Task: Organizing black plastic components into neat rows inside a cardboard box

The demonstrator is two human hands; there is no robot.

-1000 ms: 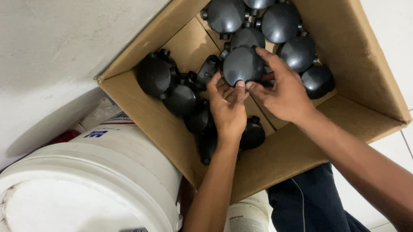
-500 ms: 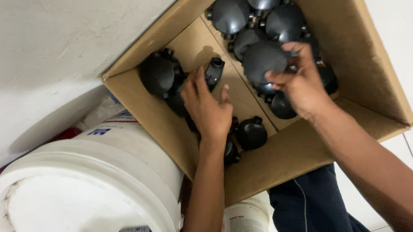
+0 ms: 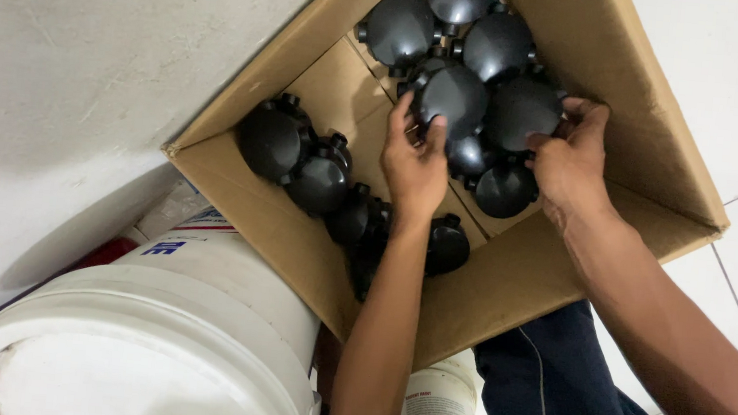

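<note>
An open cardboard box (image 3: 559,277) holds several round black plastic junction boxes with short side spouts. My left hand (image 3: 415,163) reaches into the box, its fingers curled on one black junction box (image 3: 453,95) in the middle of the pile. My right hand (image 3: 571,158) grips the neighbouring black junction box (image 3: 520,112) from its right side. More junction boxes (image 3: 273,139) lie loose along the box's left wall, and others are stacked at the top.
A large white plastic bucket (image 3: 144,339) stands at the lower left below the box. A smaller white container (image 3: 436,405) sits under the box beside my dark blue trouser leg (image 3: 549,383). A grey-white wall (image 3: 69,74) fills the left, white floor tiles (image 3: 735,97) the right.
Both hands have moved up and to the right, deeper into the box. The left hand left the loose pieces at the left wall and now grips a piece in the central pile.
</note>
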